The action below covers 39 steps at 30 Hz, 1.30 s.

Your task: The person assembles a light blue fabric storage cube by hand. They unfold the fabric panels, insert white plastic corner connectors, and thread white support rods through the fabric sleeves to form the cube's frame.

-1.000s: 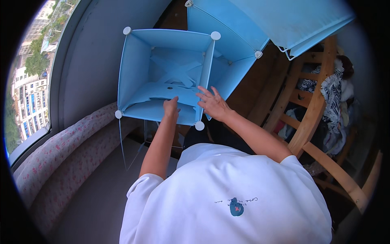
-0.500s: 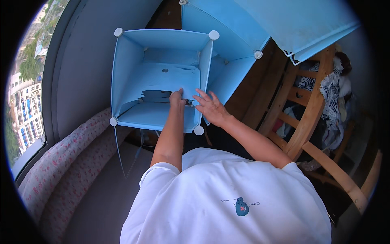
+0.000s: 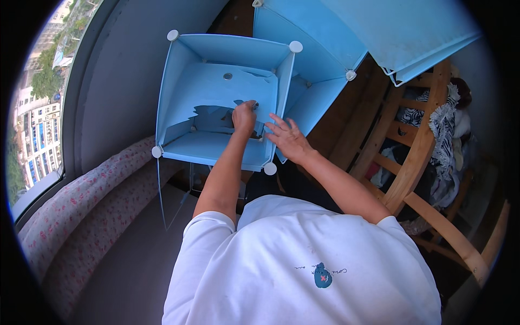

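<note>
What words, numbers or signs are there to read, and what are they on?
White T-shirt: small dark lettering beside a green figure; too small and blurred to read surely.
Green figure: a little red cross mark, not a word.
Blue cube shelf: no lettering that I can see.

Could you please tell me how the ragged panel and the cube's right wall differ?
The ragged panel has a jagged edge; the right wall looks straight-edged. The left hand appears closed on the ragged panel, while the right hand, spread open, is at the right wall. Both are light blue.
</note>
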Each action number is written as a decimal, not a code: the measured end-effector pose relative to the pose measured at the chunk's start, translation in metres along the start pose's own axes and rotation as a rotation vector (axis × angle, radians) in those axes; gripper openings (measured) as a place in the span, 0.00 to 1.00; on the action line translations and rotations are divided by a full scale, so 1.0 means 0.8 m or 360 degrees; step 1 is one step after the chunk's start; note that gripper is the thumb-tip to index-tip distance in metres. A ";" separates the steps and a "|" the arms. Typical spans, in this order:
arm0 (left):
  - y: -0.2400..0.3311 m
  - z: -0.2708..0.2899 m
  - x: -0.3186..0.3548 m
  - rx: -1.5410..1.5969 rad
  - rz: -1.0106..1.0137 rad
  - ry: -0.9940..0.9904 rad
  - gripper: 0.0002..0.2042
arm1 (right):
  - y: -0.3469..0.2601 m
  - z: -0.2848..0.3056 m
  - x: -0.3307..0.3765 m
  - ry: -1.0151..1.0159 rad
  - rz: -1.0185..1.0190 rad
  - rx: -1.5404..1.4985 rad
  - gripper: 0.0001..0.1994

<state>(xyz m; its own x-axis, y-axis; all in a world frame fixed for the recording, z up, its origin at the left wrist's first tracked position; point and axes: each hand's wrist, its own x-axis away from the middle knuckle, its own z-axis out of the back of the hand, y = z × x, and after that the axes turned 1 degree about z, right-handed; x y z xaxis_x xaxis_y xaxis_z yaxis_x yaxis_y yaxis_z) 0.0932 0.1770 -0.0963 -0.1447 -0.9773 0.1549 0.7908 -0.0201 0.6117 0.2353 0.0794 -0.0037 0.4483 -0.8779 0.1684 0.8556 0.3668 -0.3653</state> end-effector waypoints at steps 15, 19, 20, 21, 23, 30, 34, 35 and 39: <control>-0.108 0.126 -0.005 -0.1492 0.0373 -0.1073 0.38 | -0.005 -0.005 -0.001 -0.0061 -0.0025 0.0063 0.11; -0.176 0.143 -0.002 -0.1719 0.0436 -0.1042 0.21 | -0.004 -0.008 -0.001 -0.0076 -0.0037 0.0094 0.11; -0.179 0.149 -0.003 -0.1788 0.0457 -0.0960 0.17 | -0.004 -0.011 -0.001 -0.0049 -0.0031 0.0071 0.10; -0.181 0.155 -0.006 -0.1757 0.0437 -0.0978 0.15 | -0.003 -0.013 -0.001 -0.0022 -0.0026 0.0048 0.10; -0.181 0.167 -0.016 -0.1690 0.0394 -0.1006 0.13 | -0.004 -0.012 -0.002 -0.0020 -0.0026 0.0037 0.10; -0.246 0.174 -0.034 -0.1188 0.0328 -0.0356 0.11 | 0.000 -0.012 0.000 -0.0003 -0.0035 0.0007 0.08; -0.241 0.189 -0.047 -0.0702 0.0548 -0.0182 0.12 | 0.000 -0.011 0.000 -0.0024 -0.0061 0.0057 0.07; -0.240 0.190 -0.048 -0.0630 0.0591 -0.0135 0.12 | 0.000 -0.011 0.000 -0.0024 -0.0057 0.0061 0.07; -0.295 0.174 -0.055 -0.0193 0.0716 0.0118 0.13 | -0.002 -0.006 0.000 0.0010 -0.0008 0.0030 0.07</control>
<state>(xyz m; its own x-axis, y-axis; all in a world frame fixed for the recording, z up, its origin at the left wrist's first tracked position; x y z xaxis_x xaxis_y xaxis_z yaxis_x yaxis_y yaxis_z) -0.1698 0.2541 -0.1395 0.2680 -0.9068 0.3253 0.8295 0.3890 0.4009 0.2324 0.0775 -0.0076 0.4424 -0.8816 0.1646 0.8625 0.3680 -0.3472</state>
